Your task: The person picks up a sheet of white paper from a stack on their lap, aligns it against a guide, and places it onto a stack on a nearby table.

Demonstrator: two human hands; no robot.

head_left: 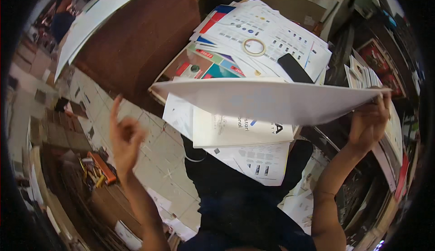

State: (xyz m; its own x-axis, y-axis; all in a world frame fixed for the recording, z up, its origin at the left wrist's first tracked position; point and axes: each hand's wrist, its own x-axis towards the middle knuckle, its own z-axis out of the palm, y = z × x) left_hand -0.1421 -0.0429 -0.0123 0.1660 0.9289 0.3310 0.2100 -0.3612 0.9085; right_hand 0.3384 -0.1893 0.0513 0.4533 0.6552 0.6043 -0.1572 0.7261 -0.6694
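My right hand [370,120] pinches the right end of a large white sheet [267,99], which hangs tilted and slightly curved above a pile of papers. Over the floor on the left, apart from the pile, my left hand [127,138] is raised and a little blurred. Its index finger points up, the other fingers are loosely bent, and it holds nothing. Beneath the sheet lies a cream-coloured printed booklet [213,133], partly covered. Below that, a printed page [253,162] sticks out over my lap.
Printed sheets [290,33] are stacked behind, with a tape roll [254,47] and a black phone [294,68] on them. A brown wooden panel [140,38] stands at the left. An orange tool [102,167] lies lower left. Another person [63,20] appears far left.
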